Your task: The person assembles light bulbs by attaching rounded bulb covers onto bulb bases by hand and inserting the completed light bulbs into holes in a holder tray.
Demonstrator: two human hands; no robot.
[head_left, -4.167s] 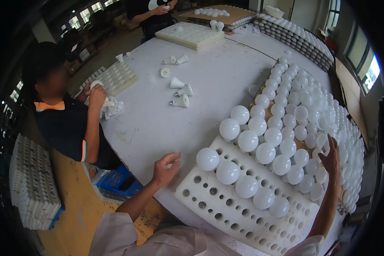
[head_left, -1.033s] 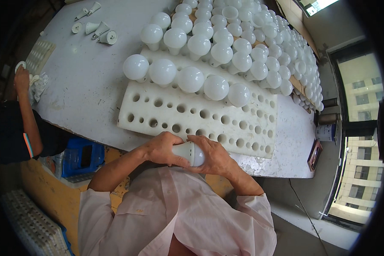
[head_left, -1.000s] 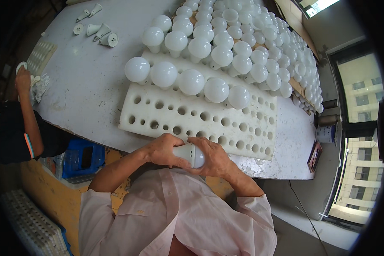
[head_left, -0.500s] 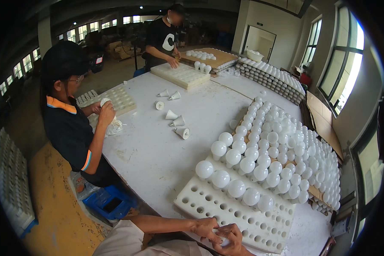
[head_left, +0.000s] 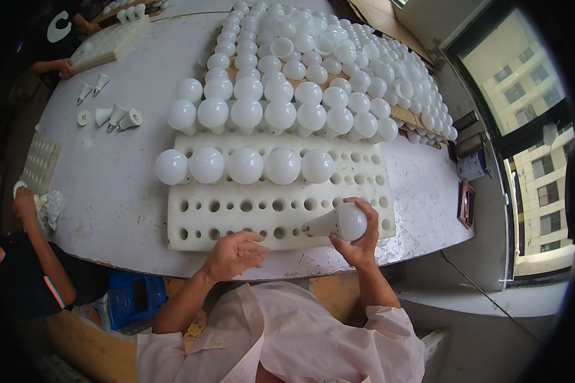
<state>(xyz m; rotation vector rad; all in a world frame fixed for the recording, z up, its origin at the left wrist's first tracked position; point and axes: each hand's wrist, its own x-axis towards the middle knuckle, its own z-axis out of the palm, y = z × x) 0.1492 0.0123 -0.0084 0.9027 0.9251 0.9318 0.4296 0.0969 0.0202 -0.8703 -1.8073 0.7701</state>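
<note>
My right hand [head_left: 364, 241] grips a light bulb [head_left: 350, 221] by its round white globe, the screw base pointing left. The bulb hangs over the near right part of a white foam tray [head_left: 230, 218] pierced with rows of holes. My left hand [head_left: 237, 254] holds nothing; its fingers are loosely apart at the tray's near edge. A row of assembled bulbs [head_left: 245, 166] stands in the tray, globes up, beyond two near rows of bare holes. Further bulbs [head_left: 246, 113] fill the rows behind.
Stacked white globes [head_left: 358, 57] cover the far right of the table [head_left: 118, 210]. Several loose bulb housings [head_left: 117, 116] lie on the left. Another foam tray [head_left: 112, 41] is beside a co-worker at the far left; a nearer co-worker's hand [head_left: 25, 205] holds something white.
My view has swung right and down onto the tray. My hands, earlier together around a white item, are now apart, with the bulb in the right hand only.
</note>
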